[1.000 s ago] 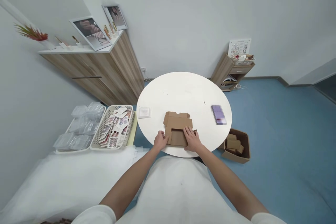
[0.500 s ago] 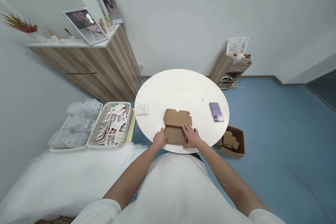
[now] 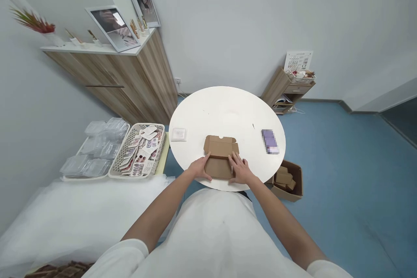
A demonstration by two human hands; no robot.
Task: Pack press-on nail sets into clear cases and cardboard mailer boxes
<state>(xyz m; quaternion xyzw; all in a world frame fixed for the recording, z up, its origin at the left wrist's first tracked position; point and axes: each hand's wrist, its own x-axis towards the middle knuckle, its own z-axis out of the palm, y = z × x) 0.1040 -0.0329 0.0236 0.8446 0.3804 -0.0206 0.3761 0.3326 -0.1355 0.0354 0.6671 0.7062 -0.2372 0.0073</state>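
A brown cardboard box [image 3: 219, 167] lies near the front edge of the round white table [image 3: 224, 104], its lid with side flaps raised at the back. Along its left wall rests my left hand [image 3: 199, 168], fingers toward the back corner and thumb at the front, holding that side. My right hand [image 3: 240, 170] grips the right wall, fingers reaching over the edge and thumb by the front corner. The inside of the box shows bare brown card. To the left on the table is a small clear plastic case [image 3: 179, 134]; to the right sits a purple pixelated item [image 3: 269, 141].
Left of the table stand a white basket of printed cards [image 3: 114, 163] and a tray of clear plastic cases [image 3: 97, 143]. A carton of small brown boxes [image 3: 295, 191] is on the floor at right. Behind are a wooden cabinet [image 3: 130, 78] and a small shelf [image 3: 276, 87].
My left hand has shifted from gripping the box's front left corner to lying along its left side, fingers farther back. My right hand stays on the right wall. The view has tilted slightly.
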